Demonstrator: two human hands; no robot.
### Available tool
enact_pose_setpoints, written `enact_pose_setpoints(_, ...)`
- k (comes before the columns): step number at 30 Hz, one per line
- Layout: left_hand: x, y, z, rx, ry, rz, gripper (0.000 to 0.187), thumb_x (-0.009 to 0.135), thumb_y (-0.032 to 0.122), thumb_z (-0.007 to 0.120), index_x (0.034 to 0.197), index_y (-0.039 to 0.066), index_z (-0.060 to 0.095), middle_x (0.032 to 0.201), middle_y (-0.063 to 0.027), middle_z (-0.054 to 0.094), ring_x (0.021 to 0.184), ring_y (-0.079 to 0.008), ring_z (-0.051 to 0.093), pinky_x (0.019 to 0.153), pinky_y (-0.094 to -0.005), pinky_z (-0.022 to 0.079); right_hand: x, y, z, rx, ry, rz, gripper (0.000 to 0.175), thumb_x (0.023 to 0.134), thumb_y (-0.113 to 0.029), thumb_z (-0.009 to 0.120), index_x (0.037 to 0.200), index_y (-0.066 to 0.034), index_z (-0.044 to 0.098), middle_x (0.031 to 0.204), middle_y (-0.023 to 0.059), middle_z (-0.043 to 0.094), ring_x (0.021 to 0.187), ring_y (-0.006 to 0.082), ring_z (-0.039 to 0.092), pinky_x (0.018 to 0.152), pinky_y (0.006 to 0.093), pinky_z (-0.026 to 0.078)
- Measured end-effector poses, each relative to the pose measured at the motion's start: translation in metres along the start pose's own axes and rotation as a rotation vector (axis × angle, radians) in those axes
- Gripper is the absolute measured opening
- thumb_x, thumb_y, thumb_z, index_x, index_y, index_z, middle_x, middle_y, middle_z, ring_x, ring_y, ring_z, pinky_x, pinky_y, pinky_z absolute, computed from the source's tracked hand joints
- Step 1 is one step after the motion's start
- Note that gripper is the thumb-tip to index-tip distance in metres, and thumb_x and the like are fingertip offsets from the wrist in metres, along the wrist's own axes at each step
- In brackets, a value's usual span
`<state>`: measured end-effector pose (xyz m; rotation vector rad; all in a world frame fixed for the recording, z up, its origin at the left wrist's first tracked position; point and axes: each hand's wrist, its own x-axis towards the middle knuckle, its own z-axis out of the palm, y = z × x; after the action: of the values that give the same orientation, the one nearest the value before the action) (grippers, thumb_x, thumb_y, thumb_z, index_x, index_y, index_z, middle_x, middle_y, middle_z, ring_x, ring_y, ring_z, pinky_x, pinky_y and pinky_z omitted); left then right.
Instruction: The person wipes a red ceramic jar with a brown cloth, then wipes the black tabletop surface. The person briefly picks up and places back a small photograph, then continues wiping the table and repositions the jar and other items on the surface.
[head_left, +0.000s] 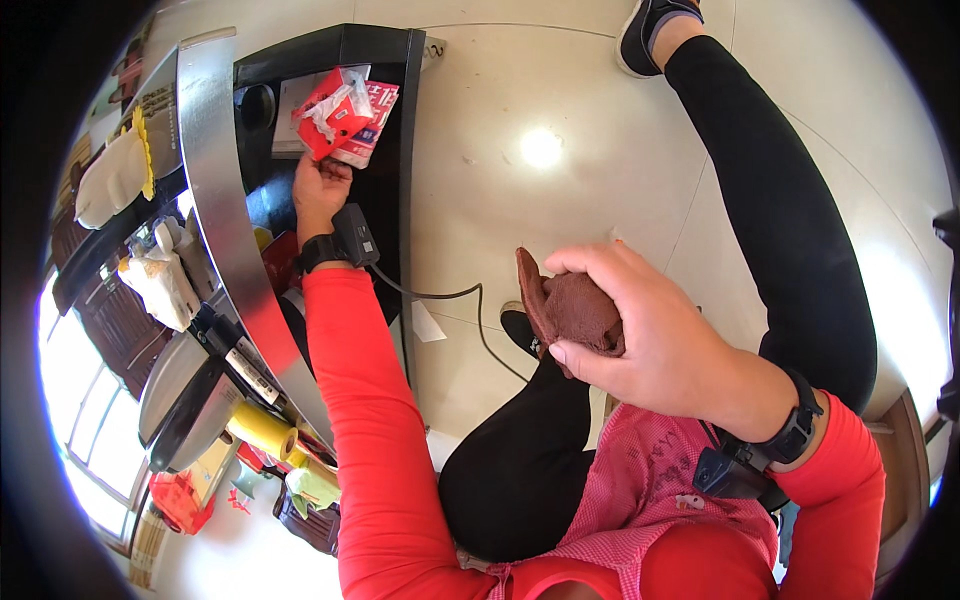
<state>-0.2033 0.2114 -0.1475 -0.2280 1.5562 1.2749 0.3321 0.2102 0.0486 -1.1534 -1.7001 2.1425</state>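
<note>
My right hand (652, 337) grips a folded brown cloth (581, 307) above the floor, with one flap sticking up on its left side. My left hand (322, 184) reaches into a black open compartment (415, 187) at the upper left. Its fingers close on the lower corner of a red tissue packet (337, 120), and the fingertips are partly hidden. White tissue pokes out of that packet. Under it lie a pink-and-white printed packet (364, 146) and a flat pale box (289, 120). A dark round object (257, 105) sits at the compartment's far left.
A silver-edged panel (217, 150) borders the compartment's left side. Beyond it stand a white bottle (157, 281), markers (251, 371) and a yellow roll (262, 431). From a black box (356, 232) at my left wrist, a cable (480, 315) hangs down. A stool (896, 450) is at right.
</note>
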Motion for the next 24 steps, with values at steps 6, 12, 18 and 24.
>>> enact_pose_setpoints(6,-0.014,0.0,0.038,-0.029,-0.106,0.172,0.031,0.098,0.022,0.055,0.122,0.003,0.059,0.124,-0.0135,0.064,0.116,-0.0305,0.062,0.107,-0.0515,0.046,-0.002,0.003,0.003,0.017,0.022,-0.029,0.054,0.08,-0.012,0.077,0.128,-0.0074,0.052,0.107,0.0155,0.058,0.099,0.0325,0.058,0.087,0.0404,0.048)
enact_pose_setpoints(12,-0.03,-0.012,0.041,0.017,0.101,0.169,0.029,0.1,0.018,0.051,0.123,0.004,0.059,0.12,-0.0143,0.064,0.111,-0.0302,0.062,0.106,-0.0506,0.046,-0.001,0.001,0.005,0.002,0.03,-0.034,0.055,0.08,-0.011,0.077,0.129,-0.007,0.052,0.108,0.0154,0.058,0.098,0.0324,0.058,0.087,0.0392,0.048)
enact_pose_setpoints(18,-0.049,-0.018,0.048,0.223,0.194,0.46,0.054,0.085,0.016,0.06,0.135,0.0,0.049,0.14,-0.0216,0.046,0.129,-0.034,0.05,0.107,-0.0447,0.044,-0.001,0.0,0.003,-0.004,0.01,0.005,0.054,0.081,-0.011,0.077,0.129,-0.0061,0.052,0.109,0.0151,0.057,0.097,0.031,0.059,0.087,0.0374,0.048)
enact_pose_setpoints(24,-0.079,-0.073,0.049,1.175,0.218,0.816,0.113,0.068,0.014,0.079,0.157,0.001,0.01,0.155,-0.0312,0.021,0.146,-0.0445,0.025,0.121,-0.0461,0.021,0.002,0.004,0.003,-0.025,0.041,-0.067,0.054,0.081,-0.011,0.077,0.129,-0.0053,0.052,0.109,0.0147,0.056,0.098,0.0303,0.059,0.088,0.0368,0.048)
